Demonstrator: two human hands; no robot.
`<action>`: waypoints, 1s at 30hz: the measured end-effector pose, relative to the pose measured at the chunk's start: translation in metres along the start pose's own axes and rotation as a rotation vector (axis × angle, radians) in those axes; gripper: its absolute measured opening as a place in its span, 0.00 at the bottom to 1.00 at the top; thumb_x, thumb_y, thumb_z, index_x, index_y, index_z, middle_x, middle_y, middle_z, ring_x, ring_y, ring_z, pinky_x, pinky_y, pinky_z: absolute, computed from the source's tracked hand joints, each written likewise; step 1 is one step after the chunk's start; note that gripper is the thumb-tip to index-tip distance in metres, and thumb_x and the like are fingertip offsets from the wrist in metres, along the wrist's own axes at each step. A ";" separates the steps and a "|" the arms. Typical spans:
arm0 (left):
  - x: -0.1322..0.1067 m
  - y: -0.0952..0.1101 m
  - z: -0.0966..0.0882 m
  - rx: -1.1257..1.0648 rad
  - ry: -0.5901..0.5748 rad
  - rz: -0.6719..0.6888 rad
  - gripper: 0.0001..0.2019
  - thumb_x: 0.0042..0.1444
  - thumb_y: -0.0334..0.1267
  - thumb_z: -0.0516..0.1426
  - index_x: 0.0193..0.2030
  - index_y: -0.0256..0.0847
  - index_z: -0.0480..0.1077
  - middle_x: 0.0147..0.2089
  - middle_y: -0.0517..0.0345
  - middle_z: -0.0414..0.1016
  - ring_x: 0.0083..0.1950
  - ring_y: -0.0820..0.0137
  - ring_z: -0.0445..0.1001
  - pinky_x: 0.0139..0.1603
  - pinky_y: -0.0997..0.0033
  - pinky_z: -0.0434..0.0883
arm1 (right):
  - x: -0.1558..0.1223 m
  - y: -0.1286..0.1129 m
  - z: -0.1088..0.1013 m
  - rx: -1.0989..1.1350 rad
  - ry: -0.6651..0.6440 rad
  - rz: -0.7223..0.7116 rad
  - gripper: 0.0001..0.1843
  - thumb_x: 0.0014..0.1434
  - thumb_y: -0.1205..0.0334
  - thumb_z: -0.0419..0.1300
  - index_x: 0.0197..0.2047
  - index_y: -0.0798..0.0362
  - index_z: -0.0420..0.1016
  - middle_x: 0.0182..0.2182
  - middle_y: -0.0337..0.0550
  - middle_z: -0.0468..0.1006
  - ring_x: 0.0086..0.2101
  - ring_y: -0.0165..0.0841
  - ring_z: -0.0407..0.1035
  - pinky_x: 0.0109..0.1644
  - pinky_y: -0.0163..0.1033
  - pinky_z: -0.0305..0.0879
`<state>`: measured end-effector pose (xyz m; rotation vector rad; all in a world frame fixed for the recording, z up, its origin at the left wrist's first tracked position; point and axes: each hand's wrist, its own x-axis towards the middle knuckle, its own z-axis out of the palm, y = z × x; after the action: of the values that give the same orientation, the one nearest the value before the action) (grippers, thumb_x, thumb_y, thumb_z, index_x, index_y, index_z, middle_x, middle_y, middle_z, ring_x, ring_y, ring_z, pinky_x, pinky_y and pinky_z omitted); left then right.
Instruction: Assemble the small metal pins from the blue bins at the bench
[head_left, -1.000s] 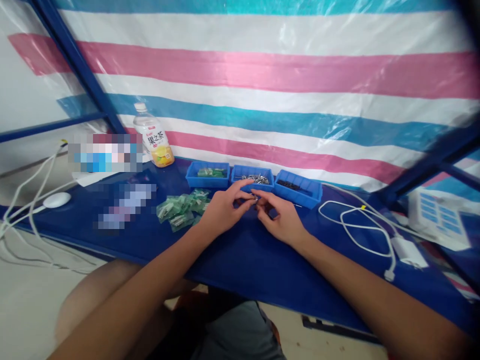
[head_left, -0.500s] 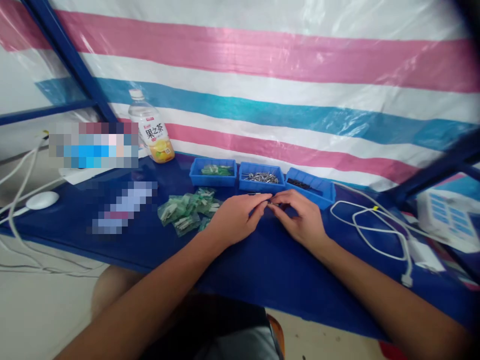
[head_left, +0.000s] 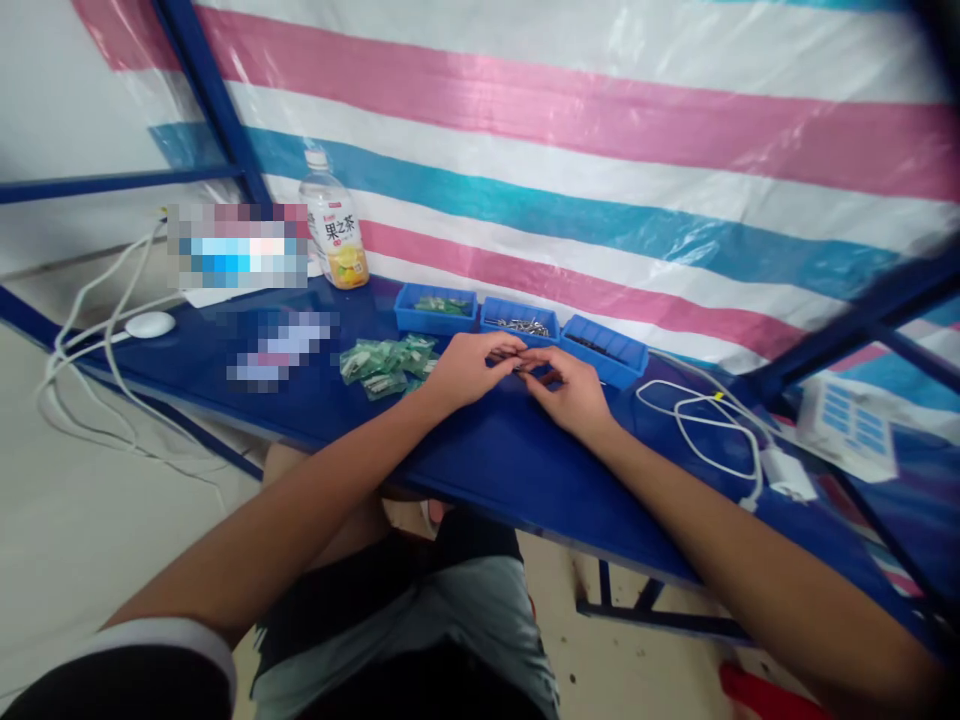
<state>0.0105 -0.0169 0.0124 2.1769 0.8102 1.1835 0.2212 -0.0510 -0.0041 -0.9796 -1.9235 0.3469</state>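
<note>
My left hand [head_left: 474, 368] and my right hand [head_left: 568, 388] meet at their fingertips above the blue table [head_left: 480, 450]. Both are closed in a pinch around something small, mostly hidden by the fingers. Just behind them stand three blue bins: the left bin [head_left: 409, 318] has green packets, the middle bin [head_left: 491, 312] holds small metal pieces, and the right bin [head_left: 637, 362] contains dark thin pieces. Beside my left hand lies a pile of small green plastic packets [head_left: 382, 362] with pale metallic pieces inside.
A drink bottle [head_left: 337, 230] stands at the back left, near a white mouse [head_left: 150, 325]. White cables [head_left: 694, 425], a charger [head_left: 787, 473] and a power strip [head_left: 851, 425] lie on the right. A striped plastic sheet [head_left: 525, 140] hangs behind the table.
The camera view has shifted, showing more of my lap and the floor. My hands stay together at the fingertips, and their fingers have moved slightly around the small thing.
</note>
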 end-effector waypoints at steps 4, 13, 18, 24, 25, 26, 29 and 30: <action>0.001 -0.004 -0.001 -0.006 0.057 -0.007 0.03 0.61 0.33 0.64 0.41 0.40 0.75 0.41 0.56 0.86 0.43 0.65 0.86 0.50 0.67 0.82 | 0.001 0.002 -0.001 -0.012 0.065 0.058 0.09 0.68 0.54 0.66 0.47 0.48 0.81 0.41 0.46 0.86 0.40 0.41 0.81 0.37 0.43 0.77; 0.000 -0.010 -0.001 0.078 -0.098 0.059 0.06 0.63 0.32 0.63 0.44 0.41 0.71 0.40 0.58 0.84 0.42 0.68 0.85 0.45 0.71 0.77 | 0.004 0.005 -0.001 0.054 0.067 0.058 0.12 0.68 0.48 0.66 0.44 0.47 0.83 0.39 0.45 0.84 0.38 0.39 0.78 0.36 0.42 0.73; 0.003 -0.016 0.000 0.154 -0.104 0.103 0.06 0.62 0.32 0.65 0.44 0.41 0.74 0.40 0.59 0.84 0.40 0.70 0.82 0.45 0.72 0.75 | 0.004 0.010 0.000 0.060 0.105 0.096 0.09 0.67 0.53 0.66 0.45 0.48 0.80 0.37 0.44 0.83 0.37 0.38 0.78 0.34 0.41 0.70; 0.005 -0.007 -0.005 0.170 -0.021 0.060 0.06 0.62 0.35 0.65 0.44 0.41 0.75 0.41 0.59 0.86 0.38 0.70 0.82 0.42 0.71 0.74 | 0.005 0.018 -0.002 0.039 0.068 0.137 0.09 0.67 0.53 0.66 0.43 0.49 0.82 0.37 0.44 0.85 0.36 0.39 0.78 0.39 0.43 0.72; 0.006 -0.005 -0.006 0.149 -0.001 0.051 0.07 0.63 0.35 0.65 0.46 0.41 0.76 0.42 0.58 0.86 0.40 0.70 0.83 0.43 0.71 0.75 | 0.005 0.019 -0.002 0.040 0.056 0.137 0.10 0.66 0.53 0.66 0.43 0.49 0.82 0.37 0.43 0.85 0.36 0.39 0.78 0.39 0.43 0.72; 0.006 -0.003 -0.006 0.125 0.013 0.045 0.09 0.63 0.35 0.64 0.49 0.41 0.76 0.43 0.57 0.87 0.42 0.69 0.84 0.44 0.70 0.75 | 0.005 0.019 -0.002 0.040 0.043 0.136 0.10 0.66 0.53 0.66 0.43 0.49 0.82 0.37 0.43 0.85 0.36 0.39 0.78 0.40 0.43 0.72; 0.006 0.000 -0.006 0.055 0.027 0.029 0.20 0.63 0.33 0.63 0.62 0.41 0.74 0.45 0.56 0.87 0.45 0.68 0.85 0.46 0.70 0.77 | 0.005 0.019 -0.001 0.032 0.005 0.120 0.11 0.67 0.52 0.65 0.45 0.49 0.83 0.38 0.44 0.86 0.37 0.39 0.79 0.41 0.43 0.73; 0.006 0.001 -0.006 0.034 0.028 0.017 0.23 0.62 0.34 0.63 0.65 0.41 0.73 0.46 0.55 0.87 0.45 0.68 0.85 0.46 0.70 0.77 | 0.005 0.019 0.000 0.025 -0.004 0.111 0.11 0.67 0.52 0.65 0.45 0.49 0.83 0.38 0.44 0.86 0.37 0.39 0.79 0.41 0.43 0.73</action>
<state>0.0086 -0.0121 0.0188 2.2033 0.8306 1.2190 0.2294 -0.0352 -0.0116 -1.0724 -1.8683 0.4362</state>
